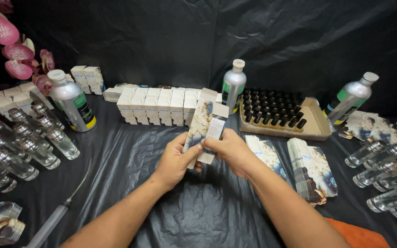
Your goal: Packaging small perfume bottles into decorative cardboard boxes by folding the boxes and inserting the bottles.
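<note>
My left hand (pixel 173 161) and my right hand (pixel 229 150) together hold a small white carton with a marbled print (pixel 204 124), tilted up over the middle of the table, its top flap open. Left thumb and fingers grip its lower left side; my right hand grips the lower right edge. Behind it stands a row of several folded white cartons (pixel 155 106). To the right lie stacks of flat, unfolded cartons (pixel 311 169).
Black plastic sheet (pixel 194 206) covers the table. Clear glass bottles lie at left (pixel 28 144) and right (pixel 387 177). Silver metal bottles (pixel 72 101) (pixel 233 85) (pixel 351 97) stand upright. A cardboard tray of black dropper caps (pixel 279 115) sits behind. A syringe (pixel 53 218) lies front left.
</note>
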